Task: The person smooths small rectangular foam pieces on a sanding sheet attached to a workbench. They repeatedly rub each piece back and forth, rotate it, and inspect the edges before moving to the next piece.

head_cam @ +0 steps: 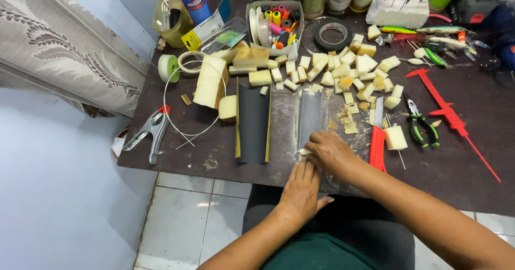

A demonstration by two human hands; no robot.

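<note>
Right hand [330,151] presses small foam piece [304,152], long axis pointing left

Your left hand [301,190] lies flat, palm down, fingers together and pointing forward. Your right hand [331,151] sits just ahead of it, knuckles up, fingers curled inward to a pinch. Both forearms are bare.

Both forearms are bare, without sleeves. Left hand [301,190] and right hand [331,151] carry no gloves, rings or watch. Dark trousers and a green garment show below the table [177,152].
</note>
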